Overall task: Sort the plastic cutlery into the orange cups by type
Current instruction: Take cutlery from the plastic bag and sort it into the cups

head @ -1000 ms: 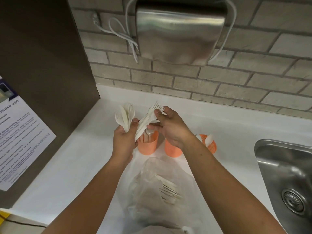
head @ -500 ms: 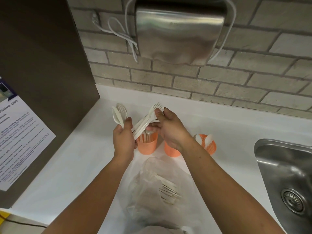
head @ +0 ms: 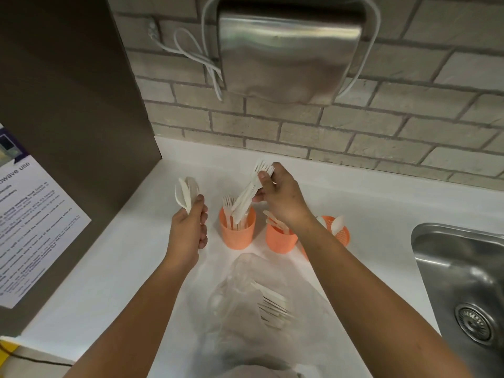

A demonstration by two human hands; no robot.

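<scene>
Three orange cups stand in a row on the white counter. The left cup [head: 237, 236] holds white forks, the middle cup [head: 281, 241] holds knives, and the right cup [head: 341, 234] holds spoons. My right hand [head: 281, 199] grips a bunch of white forks [head: 249, 195] whose handle ends dip into the left cup. My left hand [head: 189, 230], left of that cup, holds a bunch of white spoons and knives [head: 186, 193] upright. A clear plastic bag [head: 253, 309] with more cutlery lies in front of the cups.
A steel sink [head: 463, 282] is set into the counter at the right. A steel hand dryer [head: 289, 53] hangs on the brick wall above the cups. A dark panel with a paper notice [head: 30, 227] walls off the left side.
My hands have moved apart. The right hand has pulled the forks away from the left hand's bunch and lowered their handles into the left cup. The left hand shifted left.
</scene>
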